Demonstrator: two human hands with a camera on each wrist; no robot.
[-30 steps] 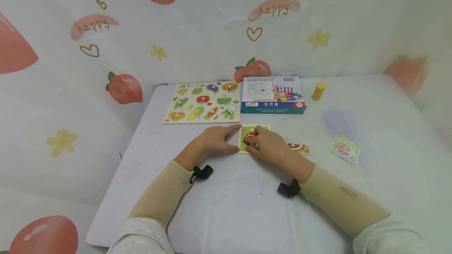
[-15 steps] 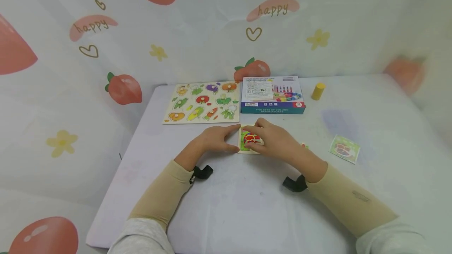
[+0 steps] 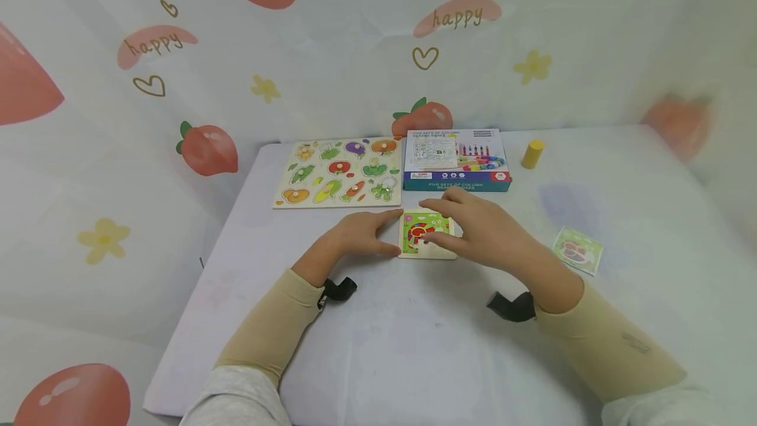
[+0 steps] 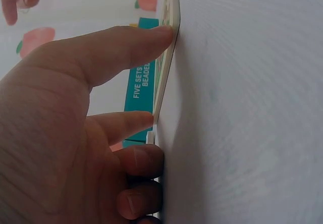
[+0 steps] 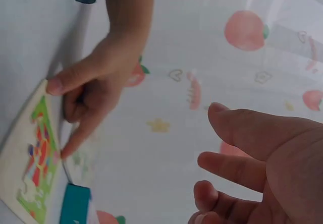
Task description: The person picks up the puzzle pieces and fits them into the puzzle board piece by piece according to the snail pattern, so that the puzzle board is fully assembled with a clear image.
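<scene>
A small wooden jigsaw puzzle (image 3: 416, 232) lies on the table, with a green, red and multicoloured picture and bare pale wood along its near right part. My left hand (image 3: 363, 232) steadies its left side. The outstretched thumb and index finger (image 4: 131, 123) touch the two left corners, while the other fingers fold beneath. Over the puzzle's right side hovers my right hand (image 3: 487, 229), its thumb and fingers spread. Nothing shows between those fingers in the right wrist view, where the same puzzle (image 5: 38, 148) appears tilted beyond the hand.
Behind the puzzle lie a vegetable peg puzzle board (image 3: 337, 173) and a teal-edged beaded toy box (image 3: 455, 163). A yellow cylinder (image 3: 533, 154) stands right of the box. A picture card (image 3: 578, 250) lies to the right, near my right forearm.
My right hand has lifted off the puzzle and drawn right, its fingers spreading. The colourful strip on the table is now hidden behind that arm. My left hand has stayed put.
</scene>
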